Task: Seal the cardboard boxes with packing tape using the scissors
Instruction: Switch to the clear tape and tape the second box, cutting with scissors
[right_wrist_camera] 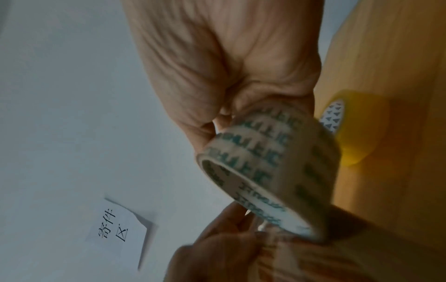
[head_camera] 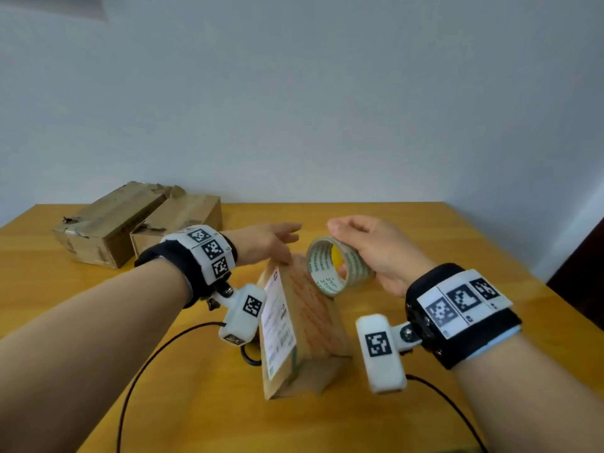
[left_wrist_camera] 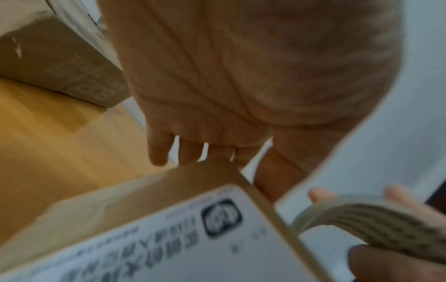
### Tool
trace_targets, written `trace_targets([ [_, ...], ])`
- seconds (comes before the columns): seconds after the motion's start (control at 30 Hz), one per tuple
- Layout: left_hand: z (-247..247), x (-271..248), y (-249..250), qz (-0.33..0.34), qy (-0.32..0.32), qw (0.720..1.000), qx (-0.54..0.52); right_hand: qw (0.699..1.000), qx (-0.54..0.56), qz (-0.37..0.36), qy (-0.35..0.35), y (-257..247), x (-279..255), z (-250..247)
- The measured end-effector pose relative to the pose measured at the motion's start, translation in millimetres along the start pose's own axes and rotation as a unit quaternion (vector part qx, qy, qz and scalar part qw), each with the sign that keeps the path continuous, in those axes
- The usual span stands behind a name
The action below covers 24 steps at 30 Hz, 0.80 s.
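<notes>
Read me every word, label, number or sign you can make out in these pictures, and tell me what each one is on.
"寄件区": handwritten on the white paper sheet stuck to the wall.
Green repeated lettering on the tape roll gripped by the right hand: too blurred to read.
Black print and a rounded logo on the white shipping label of the cardboard box under the left hand: too blurred to read.
Faint print on the far box: unreadable.
Wristband squares: patterns, not text.

two boxes (head_camera: 137, 220) far left on table (head_camera: 425, 223)
</notes>
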State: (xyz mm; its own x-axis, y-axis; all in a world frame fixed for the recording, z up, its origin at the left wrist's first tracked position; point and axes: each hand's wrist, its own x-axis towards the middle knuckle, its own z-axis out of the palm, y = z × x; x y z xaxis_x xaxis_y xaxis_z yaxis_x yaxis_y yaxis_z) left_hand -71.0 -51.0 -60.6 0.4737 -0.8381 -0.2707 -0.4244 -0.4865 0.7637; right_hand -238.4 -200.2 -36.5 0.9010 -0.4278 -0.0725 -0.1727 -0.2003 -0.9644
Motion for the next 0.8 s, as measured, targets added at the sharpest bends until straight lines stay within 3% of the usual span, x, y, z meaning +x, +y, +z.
trace_targets([
  [0.1,1.3,-16.3,7.3,0.001,-0.092,0.992,0.081,1.000,0.000,-0.011,-0.012,-6.9,6.5,1.2],
  [0.17,6.2,-20.1,5.1,-0.007,-0.113,0.986,0.123,1.000,0.008,-0.007,-0.029,-11.5,8.2,5.1],
  [0.47,26.7,-6.6,4.2,-0.016,0.037,0.998,0.037,0.998,0.024,-0.040,0.029,-41.1,24.0,2.2],
  [0.6,28.9,4.0,13.4,0.005,0.087,0.993,0.083,1.000,-0.011,-0.005,0.012,-39.6,24.7,-8.2],
  [0.67,30.8,5.9,20.4,0.033,0.077,0.995,0.061,1.000,-0.011,0.012,0.008,-33.9,22.0,-8.9],
  [0.8,40.5,11.9,16.3,0.024,0.027,0.999,0.007,0.999,-0.011,0.031,0.004,-24.5,16.5,-6.3],
])
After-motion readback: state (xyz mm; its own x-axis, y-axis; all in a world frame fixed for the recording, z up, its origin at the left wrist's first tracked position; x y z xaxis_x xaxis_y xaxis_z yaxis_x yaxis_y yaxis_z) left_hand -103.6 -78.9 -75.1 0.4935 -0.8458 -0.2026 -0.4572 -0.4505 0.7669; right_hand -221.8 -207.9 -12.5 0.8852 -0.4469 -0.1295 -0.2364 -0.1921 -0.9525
